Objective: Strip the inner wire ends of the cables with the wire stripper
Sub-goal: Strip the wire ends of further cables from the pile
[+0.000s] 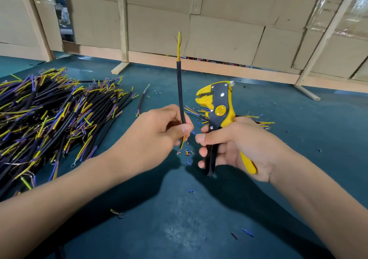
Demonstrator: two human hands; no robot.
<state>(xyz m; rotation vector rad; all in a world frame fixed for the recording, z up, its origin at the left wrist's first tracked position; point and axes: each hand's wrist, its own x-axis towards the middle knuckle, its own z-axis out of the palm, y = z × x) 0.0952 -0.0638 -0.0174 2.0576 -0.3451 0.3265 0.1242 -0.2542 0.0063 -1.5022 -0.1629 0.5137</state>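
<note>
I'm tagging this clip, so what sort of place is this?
Probably a small cable-assembly workshop bench: a big heap of black cut cables with coloured inner wires lies on a teal work surface, walled by cardboard sheets on wooden battens.

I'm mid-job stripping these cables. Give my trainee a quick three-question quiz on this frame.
1. True or false: the wire stripper lies on the table.
2. Which hand grips the upright black cable? A left hand B right hand
3. Fill in: the big cable pile lies to the person's ____.

Key: 1 false, the right hand holds it; 2 A; 3 left.
</note>
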